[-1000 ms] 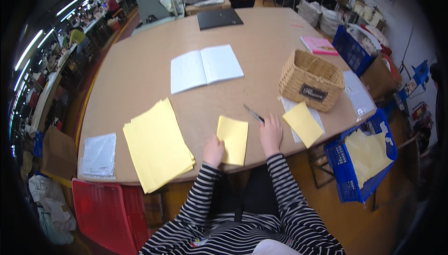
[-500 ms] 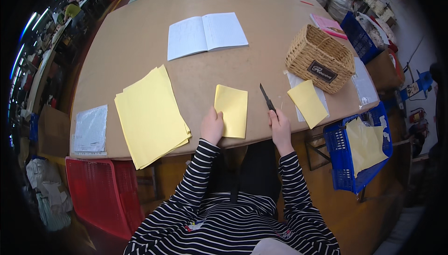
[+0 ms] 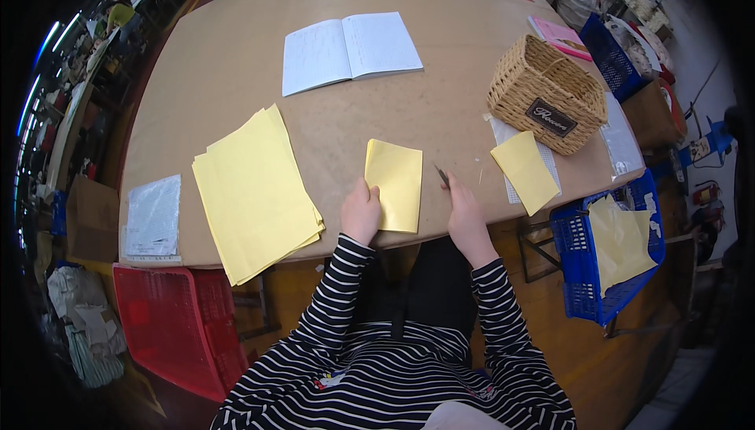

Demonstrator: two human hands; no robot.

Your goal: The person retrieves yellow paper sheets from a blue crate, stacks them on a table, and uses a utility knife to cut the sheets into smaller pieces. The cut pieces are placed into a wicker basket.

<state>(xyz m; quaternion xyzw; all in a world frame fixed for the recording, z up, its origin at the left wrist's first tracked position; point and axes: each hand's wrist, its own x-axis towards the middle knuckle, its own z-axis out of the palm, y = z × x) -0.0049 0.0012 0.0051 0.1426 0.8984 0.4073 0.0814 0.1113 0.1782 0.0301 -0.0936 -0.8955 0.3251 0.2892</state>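
A folded yellow paper sheet (image 3: 399, 186) lies near the table's front edge. My left hand (image 3: 362, 214) grips its left side, thumb on top. Just right of the sheet, my right hand (image 3: 465, 217) is closed around a utility knife (image 3: 443, 176). Only a short part of the knife shows; the fingers hide the rest. Its tip points up and left, apart from the sheet. A stack of larger yellow sheets (image 3: 255, 194) is spread left of my left hand. Another folded yellow piece (image 3: 525, 174) lies to the right of my right hand.
A wicker basket (image 3: 546, 95) stands on the table's right side. An open notebook (image 3: 350, 52) lies farther back. A plastic-sleeved paper (image 3: 153, 217) is at the left edge. Below the table are a red crate (image 3: 177, 320) and a blue crate (image 3: 578, 265) with yellow paper.
The knife in my right hand has turned and drawn closer to the folded sheet; less of it shows. My left hand keeps its hold. The whole view has shifted slightly.
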